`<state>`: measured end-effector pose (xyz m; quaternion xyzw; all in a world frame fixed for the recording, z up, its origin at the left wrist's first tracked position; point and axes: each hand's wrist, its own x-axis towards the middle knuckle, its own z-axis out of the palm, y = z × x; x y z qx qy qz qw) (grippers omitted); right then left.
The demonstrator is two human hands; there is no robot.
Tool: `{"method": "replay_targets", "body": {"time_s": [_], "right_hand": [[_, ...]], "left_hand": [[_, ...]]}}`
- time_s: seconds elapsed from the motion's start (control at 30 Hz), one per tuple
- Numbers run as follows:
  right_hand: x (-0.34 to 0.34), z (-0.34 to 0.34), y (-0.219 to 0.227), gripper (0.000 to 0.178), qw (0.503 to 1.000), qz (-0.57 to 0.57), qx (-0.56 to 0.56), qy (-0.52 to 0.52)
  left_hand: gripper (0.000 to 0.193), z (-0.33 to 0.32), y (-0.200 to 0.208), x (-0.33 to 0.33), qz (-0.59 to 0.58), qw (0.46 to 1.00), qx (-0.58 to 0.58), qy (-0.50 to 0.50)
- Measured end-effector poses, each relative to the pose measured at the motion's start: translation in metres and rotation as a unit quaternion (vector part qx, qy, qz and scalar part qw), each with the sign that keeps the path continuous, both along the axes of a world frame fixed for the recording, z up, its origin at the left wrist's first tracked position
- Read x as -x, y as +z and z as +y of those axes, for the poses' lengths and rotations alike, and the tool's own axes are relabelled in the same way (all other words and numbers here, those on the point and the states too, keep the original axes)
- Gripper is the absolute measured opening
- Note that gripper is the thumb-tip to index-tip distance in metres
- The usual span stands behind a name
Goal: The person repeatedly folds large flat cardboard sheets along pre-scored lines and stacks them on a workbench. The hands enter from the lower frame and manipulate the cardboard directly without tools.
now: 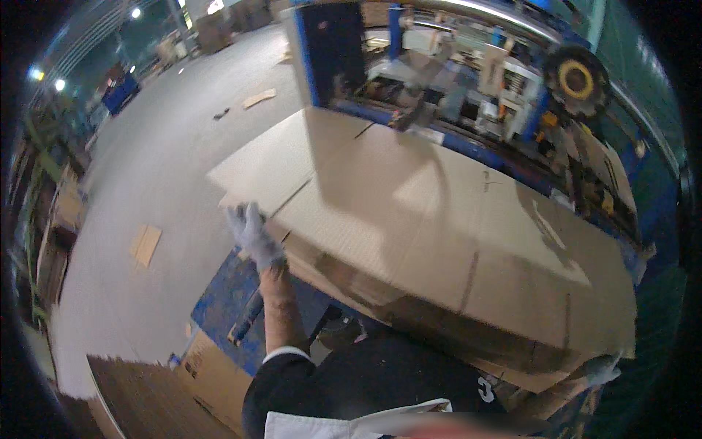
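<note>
Brown corrugated cardboard fills the middle of my head view: a broad, flat piece of cardboard (439, 212) slanting from upper left to lower right, marked with short dark slots and crossed by shadows, and I cannot tell whether it is one sheet or several. It lies between the person's body and the machine (475, 95), its far side close against the machine's blue framework. At its left end I see the left hand (254, 235) in a pale glove, the fingers partly extended and touching the edge; whether they pinch the board or merely rest there, I cannot tell. The right hand (603, 371), also gloved, is far over at the lower right corner of the board, small and blurred in my picture, so I cannot make out how far its fingers are bent or whether it has hold of the edge. Below the left forearm I have a scuffed blue metal surface (219, 300), and nearer the lower left rim a ribbed brown board (139, 391) stands beside a flat printed carton piece (212, 369). A dark wheel (575, 82) with a yellow hub sits at the machine's upper right. Out on the grey floor (183, 161) I pick out a tan scrap (147, 245) at left and, much farther off, a blue bin (121, 94).
</note>
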<state>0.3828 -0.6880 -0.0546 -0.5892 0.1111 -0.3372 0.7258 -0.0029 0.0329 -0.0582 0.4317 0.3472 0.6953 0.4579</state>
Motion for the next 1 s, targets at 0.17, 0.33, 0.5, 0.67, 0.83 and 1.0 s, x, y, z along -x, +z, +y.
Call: {"method": "replay_targets", "body": {"time_s": [0.17,0.33,0.5,0.67,0.83,1.0], "right_hand": [[-0.001,0.009,0.067,0.053,0.936,0.072,-0.161,0.304],[0.103,0.060,0.135,0.041,0.958,-0.029,0.053,0.281],[0.198,0.144,0.099,0.037,0.829,-0.121,0.500,0.219],[0.193,0.201,0.033,0.041,0.544,-0.086,0.730,0.406],[0.166,0.206,0.022,0.043,0.537,-0.109,0.736,0.398],[0.138,0.211,0.012,0.054,0.524,-0.137,0.727,0.421]], "left_hand": [[0.028,0.025,0.022,0.003,0.250,0.951,-0.179,0.005],[0.035,-0.001,0.048,0.042,0.116,0.958,0.007,-0.263],[0.045,-0.069,0.041,0.039,0.192,0.917,-0.010,-0.349],[0.059,-0.101,0.036,-0.013,0.378,0.786,-0.347,-0.345],[0.057,-0.125,0.021,-0.065,0.539,0.528,-0.516,-0.405],[0.053,-0.115,0.011,-0.078,0.592,0.459,-0.538,-0.386]]}}
